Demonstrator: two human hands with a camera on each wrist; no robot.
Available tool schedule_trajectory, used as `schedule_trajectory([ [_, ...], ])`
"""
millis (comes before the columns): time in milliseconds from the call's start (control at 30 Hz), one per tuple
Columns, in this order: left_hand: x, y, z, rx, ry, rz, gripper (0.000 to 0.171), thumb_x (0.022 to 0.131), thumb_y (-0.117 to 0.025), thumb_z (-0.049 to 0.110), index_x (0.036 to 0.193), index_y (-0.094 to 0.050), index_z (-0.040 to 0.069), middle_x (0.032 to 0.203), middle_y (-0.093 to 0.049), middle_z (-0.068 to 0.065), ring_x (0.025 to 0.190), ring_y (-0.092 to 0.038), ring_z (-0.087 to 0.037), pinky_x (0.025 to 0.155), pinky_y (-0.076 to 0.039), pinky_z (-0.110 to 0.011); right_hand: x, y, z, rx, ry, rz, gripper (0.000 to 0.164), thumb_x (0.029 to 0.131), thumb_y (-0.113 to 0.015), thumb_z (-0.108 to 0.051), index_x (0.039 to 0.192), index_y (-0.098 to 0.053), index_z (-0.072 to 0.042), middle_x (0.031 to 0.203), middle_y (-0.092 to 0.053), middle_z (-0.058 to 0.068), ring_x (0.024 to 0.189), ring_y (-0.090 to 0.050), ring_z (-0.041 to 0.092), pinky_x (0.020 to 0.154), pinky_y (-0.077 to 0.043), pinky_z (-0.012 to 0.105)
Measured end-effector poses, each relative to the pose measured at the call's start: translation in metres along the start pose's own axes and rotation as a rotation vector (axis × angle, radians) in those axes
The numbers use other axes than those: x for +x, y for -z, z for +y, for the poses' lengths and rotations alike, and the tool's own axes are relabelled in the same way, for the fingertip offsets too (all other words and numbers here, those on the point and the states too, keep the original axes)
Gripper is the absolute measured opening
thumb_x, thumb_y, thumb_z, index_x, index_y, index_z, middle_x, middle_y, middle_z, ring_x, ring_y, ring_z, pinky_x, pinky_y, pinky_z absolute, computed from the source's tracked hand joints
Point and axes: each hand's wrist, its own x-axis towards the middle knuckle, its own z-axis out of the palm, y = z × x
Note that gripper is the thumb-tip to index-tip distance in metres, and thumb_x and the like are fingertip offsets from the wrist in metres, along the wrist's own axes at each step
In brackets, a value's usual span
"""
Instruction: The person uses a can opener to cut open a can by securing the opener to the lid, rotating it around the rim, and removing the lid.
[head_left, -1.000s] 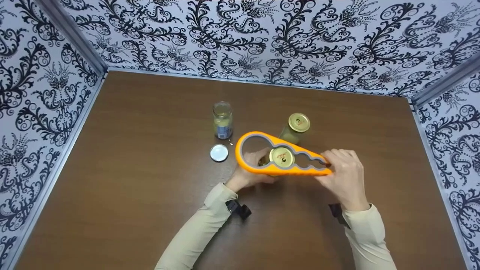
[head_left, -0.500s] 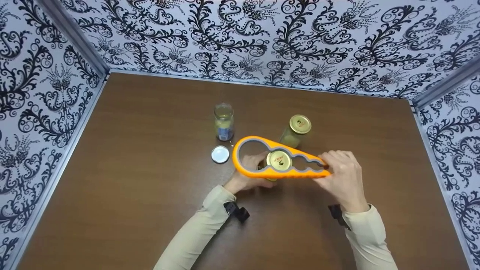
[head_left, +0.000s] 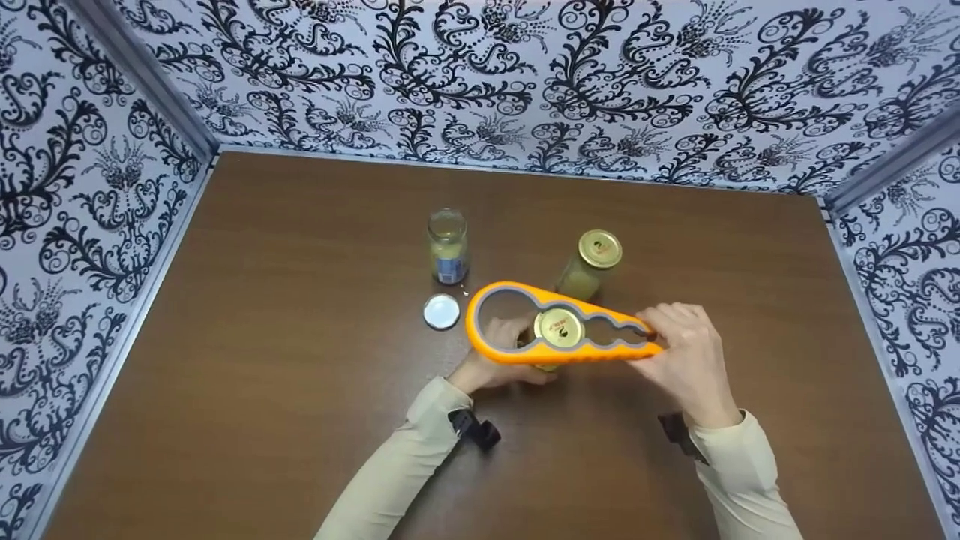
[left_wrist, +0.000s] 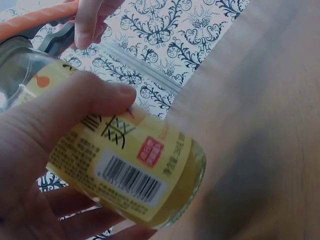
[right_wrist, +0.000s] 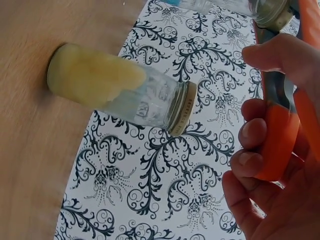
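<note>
My left hand [head_left: 491, 366] grips a glass jar upright by its yellow label, fingers on one side and thumb on the other. In the left wrist view the held jar [left_wrist: 130, 165] shows a barcode, a red stamp and yellowish contents. Its gold lid [head_left: 559, 328] sits between the scalloped grey inner edges of an orange jar opener [head_left: 585, 353]. My right hand [head_left: 686, 352] holds the opener by its two handle ends at the right. In the right wrist view, curled fingers [right_wrist: 250, 132] wrap one orange handle. The wide loop of the opener lies over my left hand.
Behind the opener stands another gold-lidded jar [head_left: 581, 274], partly filled with something yellowish. To the left are a lidless jar [head_left: 448, 255] with a blue label and a loose lid [head_left: 441, 311], white side up. Patterned walls [head_left: 480, 75] enclose the brown table [head_left: 300, 300].
The held jar and the opener have moved slightly toward me together, with the lid still between the opener's arms. The other jars and the loose lid have stayed put.
</note>
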Motion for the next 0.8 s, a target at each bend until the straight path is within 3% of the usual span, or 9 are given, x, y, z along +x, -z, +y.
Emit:
schedule_trajectory([
  [133,-0.002,0.000,-0.004,0.031,-0.064,-0.005,0.063,0.062,-0.088,0.035,0.115,-0.065,0.010,0.107,-0.068,0.000,0.095,-0.058,-0.016,0.085,-0.044,-0.033,0.000,0.002,-0.002,0.006,0.001,-0.028,0.024,0.059,-0.081,-0.007,0.074,-0.063,-0.005,0.063,-0.050,-0.001,0.061,-0.045,0.020,0.069,-0.038,0.038],
  [233,-0.002,-0.001,-0.007,-0.156,-0.096,-0.084,0.050,0.070,-0.086,0.024,0.112,-0.066,0.005,0.104,-0.068,-0.003,0.091,-0.056,-0.010,0.083,-0.045,-0.026,0.000,0.005,-0.002,0.010,0.004,-0.044,0.024,0.059,-0.081,-0.005,0.074,-0.063,-0.005,0.064,-0.051,0.000,0.062,-0.045,0.020,0.070,-0.038,0.037],
  [267,-0.003,-0.001,-0.007,-0.238,-0.097,-0.138,0.046,0.074,-0.083,0.019,0.112,-0.065,0.001,0.104,-0.068,-0.005,0.090,-0.056,-0.008,0.083,-0.045,-0.024,0.001,0.006,-0.002,0.014,0.004,-0.048,0.025,0.058,-0.081,-0.004,0.074,-0.063,-0.005,0.064,-0.051,0.000,0.062,-0.046,0.020,0.071,-0.038,0.037],
  [333,-0.005,0.000,-0.006,-0.413,-0.052,-0.270,0.037,0.081,-0.075,0.007,0.113,-0.062,-0.007,0.106,-0.067,-0.011,0.089,-0.055,-0.004,0.083,-0.045,-0.021,0.002,0.007,-0.002,0.022,0.008,-0.057,0.025,0.058,-0.081,-0.003,0.074,-0.063,-0.005,0.064,-0.051,-0.001,0.062,-0.045,0.019,0.071,-0.037,0.036],
  [367,-0.005,0.000,-0.006,-0.423,-0.047,-0.286,0.039,0.081,-0.075,0.006,0.115,-0.061,-0.008,0.109,-0.066,-0.011,0.091,-0.054,-0.002,0.085,-0.045,-0.019,0.002,0.008,-0.002,0.027,0.010,-0.063,0.025,0.058,-0.081,-0.003,0.075,-0.063,-0.005,0.064,-0.050,-0.001,0.062,-0.045,0.018,0.072,-0.037,0.036],
  [467,-0.007,0.002,-0.003,-0.252,-0.111,-0.249,0.048,0.078,-0.079,0.015,0.117,-0.060,-0.006,0.112,-0.065,-0.010,0.096,-0.055,-0.005,0.088,-0.044,-0.021,0.003,0.009,-0.001,0.041,0.016,-0.079,0.025,0.057,-0.081,-0.003,0.075,-0.063,-0.006,0.065,-0.049,-0.003,0.062,-0.043,0.016,0.072,-0.036,0.034],
  [567,-0.006,0.005,-0.001,0.032,-0.198,-0.086,0.066,0.065,-0.088,0.029,0.118,-0.060,0.001,0.110,-0.065,-0.005,0.100,-0.057,-0.016,0.089,-0.044,-0.027,0.005,0.012,0.001,0.057,0.023,-0.087,0.026,0.057,-0.082,-0.004,0.076,-0.064,-0.006,0.065,-0.049,-0.004,0.062,-0.042,0.014,0.072,-0.035,0.033],
  [667,-0.005,0.007,0.000,0.096,-0.245,-0.065,0.067,0.063,-0.088,0.034,0.115,-0.062,0.002,0.104,-0.067,-0.006,0.094,-0.060,-0.022,0.083,-0.047,-0.030,0.007,0.013,0.002,0.075,0.042,-0.084,0.026,0.058,-0.081,-0.003,0.076,-0.064,-0.007,0.066,-0.050,-0.005,0.063,-0.042,0.015,0.072,-0.034,0.033],
  [800,-0.002,0.007,-0.003,-0.002,-0.320,-0.108,0.062,0.064,-0.089,0.027,0.114,-0.063,0.001,0.105,-0.067,-0.006,0.095,-0.060,-0.016,0.085,-0.046,-0.023,0.010,0.013,0.004,0.093,0.084,-0.093,0.025,0.057,-0.077,0.001,0.075,-0.062,-0.009,0.067,-0.051,-0.006,0.065,-0.044,0.016,0.073,-0.035,0.033],
])
